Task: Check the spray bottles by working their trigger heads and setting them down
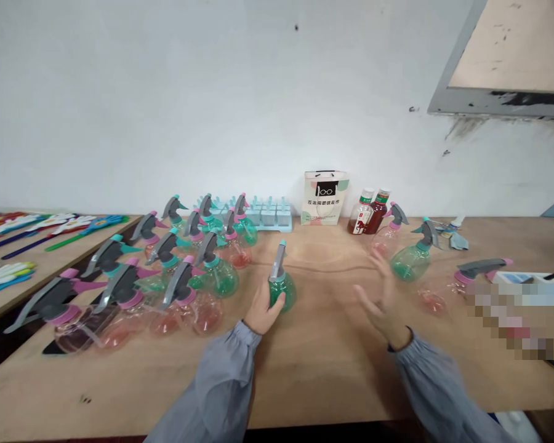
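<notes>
My left hand (264, 312) is wrapped round the body of a green spray bottle (284, 290), which stands upright at the middle of the wooden table. Its grey trigger head has a teal nozzle. My right hand (378, 301) hovers off to the right, slightly blurred, with fingers spread and nothing in them. Closest to it are a pink spray bottle (386, 239) and another green spray bottle (410, 263). A clear bottle with a pink cap (464, 277) lies tipped on its side farther right.
Several pink and green spray bottles (221, 277) crowd the table's left side. Behind them is a light blue popsicle mould (270, 215). A paper bag (324, 200) and two dark red bottles (373, 212) stand by the wall. Colourful strips (69, 231) lie on a left-hand table.
</notes>
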Demonstrator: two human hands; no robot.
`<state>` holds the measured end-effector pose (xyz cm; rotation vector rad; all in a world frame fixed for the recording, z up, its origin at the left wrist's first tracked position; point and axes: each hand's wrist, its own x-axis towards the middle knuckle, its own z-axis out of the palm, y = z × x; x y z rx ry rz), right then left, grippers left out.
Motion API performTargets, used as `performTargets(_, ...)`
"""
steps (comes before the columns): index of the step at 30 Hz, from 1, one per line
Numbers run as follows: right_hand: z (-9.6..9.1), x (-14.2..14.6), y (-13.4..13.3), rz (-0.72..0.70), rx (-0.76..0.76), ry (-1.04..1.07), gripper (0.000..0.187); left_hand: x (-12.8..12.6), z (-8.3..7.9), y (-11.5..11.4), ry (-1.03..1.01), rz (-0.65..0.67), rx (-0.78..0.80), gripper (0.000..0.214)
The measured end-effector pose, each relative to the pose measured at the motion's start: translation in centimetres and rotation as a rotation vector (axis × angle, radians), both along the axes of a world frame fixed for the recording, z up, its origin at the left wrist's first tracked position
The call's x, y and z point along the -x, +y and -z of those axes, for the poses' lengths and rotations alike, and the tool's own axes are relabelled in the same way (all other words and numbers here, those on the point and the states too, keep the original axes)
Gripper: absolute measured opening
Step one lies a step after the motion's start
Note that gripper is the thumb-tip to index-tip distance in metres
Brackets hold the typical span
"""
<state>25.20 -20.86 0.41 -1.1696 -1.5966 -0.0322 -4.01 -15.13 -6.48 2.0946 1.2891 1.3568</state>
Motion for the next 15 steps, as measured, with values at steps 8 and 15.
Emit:
performTargets(8, 0.4, 11.5, 6.0, -0.538, 0.406, 0.207, 0.085, -2.2, 1.1, -1.1, 0.161, -0.152, -0.144, 0.072)
performTargets(15, 0.4, 13.5, 7.8, -0.612, 0.384, 0.401, 0.043, 0.5, -0.6, -2.3, 0.166, -0.261, -0.389, 0.071)
